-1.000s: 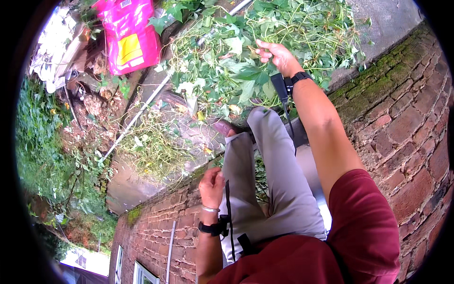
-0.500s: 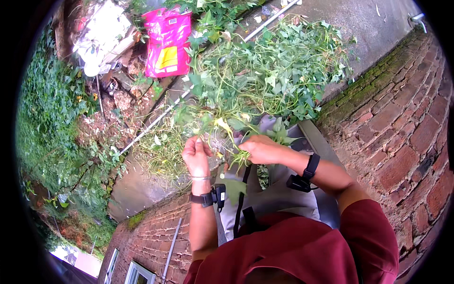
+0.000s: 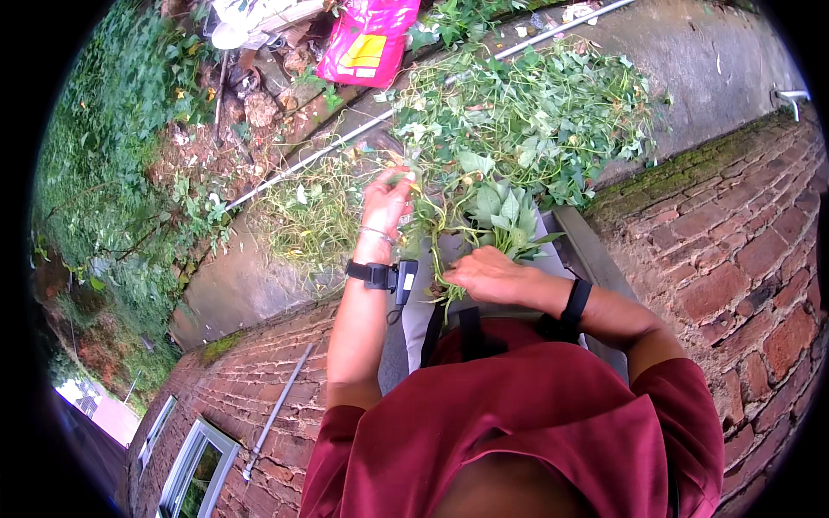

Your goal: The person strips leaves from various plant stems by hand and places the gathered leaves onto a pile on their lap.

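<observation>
My right hand (image 3: pixel 488 274) is closed around green vine stems (image 3: pixel 439 259) over my lap, and their cut or loose ends poke out below the fist. Farther forward and to the left, my left hand (image 3: pixel 386 205) has thumb and fingers pinched together beside the upper part of these stems. What the pinch holds is blurred. A bunch of broad green leaves (image 3: pixel 505 214) lies just beyond my right hand. Past both hands spreads a large heap of leafy vines (image 3: pixel 553 116) on the concrete.
A pile of thin, mostly bare stems (image 3: pixel 315 211) lies at the left. Behind runs a long pale pipe (image 3: pixel 345 138), with a pink bag (image 3: pixel 367 43) past it. A brick wall (image 3: pixel 725 268) rises on the right, and dense greenery (image 3: pixel 112 173) fills the far left.
My left hand has moved forward, away from my right hand, which has come slightly nearer my body. The view has shifted, and the broad-leaf bunch beyond my right hand shows more fully.
</observation>
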The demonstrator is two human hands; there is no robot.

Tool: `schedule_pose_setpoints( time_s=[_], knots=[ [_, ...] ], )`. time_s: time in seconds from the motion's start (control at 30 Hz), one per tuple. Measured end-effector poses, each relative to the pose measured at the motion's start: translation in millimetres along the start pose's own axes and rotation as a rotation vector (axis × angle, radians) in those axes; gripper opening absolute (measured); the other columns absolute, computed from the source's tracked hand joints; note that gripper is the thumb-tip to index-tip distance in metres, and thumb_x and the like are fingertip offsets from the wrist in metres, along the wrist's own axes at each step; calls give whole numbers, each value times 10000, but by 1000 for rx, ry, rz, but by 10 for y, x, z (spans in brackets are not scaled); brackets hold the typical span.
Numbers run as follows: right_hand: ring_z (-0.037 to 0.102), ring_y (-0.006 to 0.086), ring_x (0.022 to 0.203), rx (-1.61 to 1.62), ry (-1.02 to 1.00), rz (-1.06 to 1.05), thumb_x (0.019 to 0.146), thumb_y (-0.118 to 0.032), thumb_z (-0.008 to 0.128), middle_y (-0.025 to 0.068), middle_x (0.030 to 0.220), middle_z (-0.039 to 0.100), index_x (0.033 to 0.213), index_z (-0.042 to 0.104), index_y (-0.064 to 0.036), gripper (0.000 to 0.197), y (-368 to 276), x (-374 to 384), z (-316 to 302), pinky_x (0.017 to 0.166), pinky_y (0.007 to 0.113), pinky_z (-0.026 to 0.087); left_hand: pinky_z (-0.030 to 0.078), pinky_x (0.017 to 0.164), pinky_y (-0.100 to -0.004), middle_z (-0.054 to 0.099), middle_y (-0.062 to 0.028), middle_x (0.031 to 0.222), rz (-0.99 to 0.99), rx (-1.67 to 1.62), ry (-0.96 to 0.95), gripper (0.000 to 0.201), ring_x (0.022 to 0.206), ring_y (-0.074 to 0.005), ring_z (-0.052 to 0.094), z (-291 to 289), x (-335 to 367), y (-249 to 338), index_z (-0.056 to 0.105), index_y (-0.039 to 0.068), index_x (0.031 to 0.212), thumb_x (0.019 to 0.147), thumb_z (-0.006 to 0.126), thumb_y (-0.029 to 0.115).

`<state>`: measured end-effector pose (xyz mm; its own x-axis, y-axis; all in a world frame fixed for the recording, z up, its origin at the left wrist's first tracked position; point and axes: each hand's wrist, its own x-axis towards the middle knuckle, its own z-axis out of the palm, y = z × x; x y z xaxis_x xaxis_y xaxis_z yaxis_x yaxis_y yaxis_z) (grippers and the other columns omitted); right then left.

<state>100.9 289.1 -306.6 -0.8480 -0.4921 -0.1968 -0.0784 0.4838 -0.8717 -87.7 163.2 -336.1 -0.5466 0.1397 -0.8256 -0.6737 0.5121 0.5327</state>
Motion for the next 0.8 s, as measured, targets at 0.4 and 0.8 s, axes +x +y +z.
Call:
schedule_pose_setpoints(
  time_s=[0.4,0.8],
  knots=[
    [590,261,553,-449,95,-179,729,-114,590,96,729,527,879,568,-71,157,-668,-375,-991,486,390,459,262,1089,-669,268,-70,1586,1122,1059,-132,538,1465,-430,146,147,-241,92,699,252,1115,712,599,-90],
    [593,346,625,-883,743,-150,657,80,550,121,726,557,936,593,-62,315,-1214,-498,-2696,506,433,447,419,1028,-400,618,-215,1231,750,535,-192,535,1229,-341,533,-130,-539,599,526,1,1317,832,681,168]
  ],
)
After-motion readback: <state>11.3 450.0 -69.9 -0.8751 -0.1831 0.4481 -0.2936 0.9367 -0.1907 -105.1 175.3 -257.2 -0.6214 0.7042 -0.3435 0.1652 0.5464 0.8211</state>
